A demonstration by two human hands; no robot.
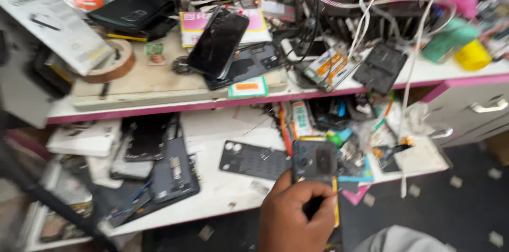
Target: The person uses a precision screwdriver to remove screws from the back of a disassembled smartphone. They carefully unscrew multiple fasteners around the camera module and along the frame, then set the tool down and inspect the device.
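Left hand grips dark phone above its knuckles

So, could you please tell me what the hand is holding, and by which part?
One hand, which one cannot be told, holds a dark phone back cover by its lower end, fingers wrapped around it.

Bright, even daylight, soft shadows, motion blur smearing the whole frame

- Phone: dark, slim, back side up with the camera cluster at its upper left, a yellow strip along its lower right edge; stands nearly upright, lower half gripped from behind, above the white lower shelf's front edge.
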